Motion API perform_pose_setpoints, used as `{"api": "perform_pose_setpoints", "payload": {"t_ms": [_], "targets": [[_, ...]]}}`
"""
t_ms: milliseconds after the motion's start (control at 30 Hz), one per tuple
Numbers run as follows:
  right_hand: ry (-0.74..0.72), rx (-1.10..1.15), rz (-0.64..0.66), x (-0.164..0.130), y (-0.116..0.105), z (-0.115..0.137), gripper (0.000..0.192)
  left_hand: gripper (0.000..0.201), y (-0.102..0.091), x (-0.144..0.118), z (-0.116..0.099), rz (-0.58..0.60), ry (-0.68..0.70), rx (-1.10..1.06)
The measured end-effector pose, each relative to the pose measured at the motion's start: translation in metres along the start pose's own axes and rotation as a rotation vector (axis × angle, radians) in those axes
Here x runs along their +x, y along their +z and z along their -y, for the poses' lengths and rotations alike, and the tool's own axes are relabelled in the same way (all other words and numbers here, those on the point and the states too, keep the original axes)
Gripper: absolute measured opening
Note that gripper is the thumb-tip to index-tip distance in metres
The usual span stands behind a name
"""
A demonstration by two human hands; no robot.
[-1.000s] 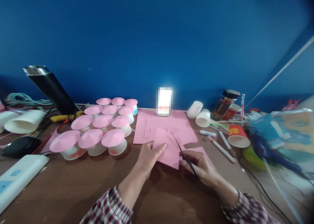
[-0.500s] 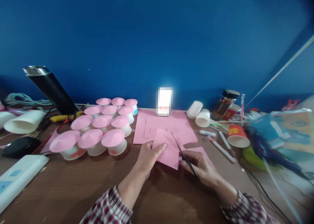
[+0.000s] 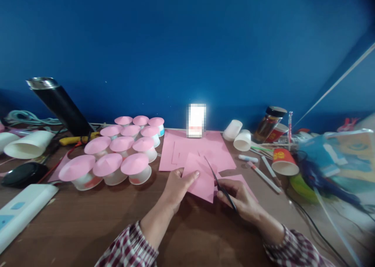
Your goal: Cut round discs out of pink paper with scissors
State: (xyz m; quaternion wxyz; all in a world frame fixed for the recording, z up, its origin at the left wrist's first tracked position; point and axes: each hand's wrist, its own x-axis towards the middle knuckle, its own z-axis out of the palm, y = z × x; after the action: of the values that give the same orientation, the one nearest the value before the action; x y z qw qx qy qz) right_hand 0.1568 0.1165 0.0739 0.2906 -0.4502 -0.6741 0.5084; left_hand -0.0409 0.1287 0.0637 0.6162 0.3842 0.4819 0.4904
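Between thumb and fingers, my left hand (image 3: pixel 177 189) pinches a squarish piece of pink paper (image 3: pixel 199 181) by its left side, tilted above the table. My right hand (image 3: pixel 238 198) grips a pair of dark-handled scissors (image 3: pixel 211 168), blades pointing up and away along the paper's right edge. Whether the blades are closed on the paper I cannot tell. Beyond both hands lie larger pink sheets (image 3: pixel 168 150), one with small rectangular pieces on it. Another pink sheet (image 3: pixel 241 181) lies partly under my right hand.
On the left stand several paper cups topped with pink cones (image 3: pixel 108 163), near a black flask (image 3: pixel 63 107) and a white power strip (image 3: pixel 26 210). To the right are white cups (image 3: pixel 242 141), markers (image 3: pixel 265 177), a red cup (image 3: pixel 284 161) and a lidded jar (image 3: pixel 268 124).
Almost nothing differs. Both hands stay in place, and the pink paper and scissors show only a very slight shift.
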Motion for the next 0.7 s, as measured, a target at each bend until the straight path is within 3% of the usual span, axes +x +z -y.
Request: {"api": "perform_pose_setpoints", "payload": {"t_ms": [700], "targets": [[0.025, -0.013, -0.037, -0.0014, -0.0014, -0.0064, 0.045, 0.032, -0.0025, 0.0002, -0.0006, 0.008, -0.004, -0.006]]}}
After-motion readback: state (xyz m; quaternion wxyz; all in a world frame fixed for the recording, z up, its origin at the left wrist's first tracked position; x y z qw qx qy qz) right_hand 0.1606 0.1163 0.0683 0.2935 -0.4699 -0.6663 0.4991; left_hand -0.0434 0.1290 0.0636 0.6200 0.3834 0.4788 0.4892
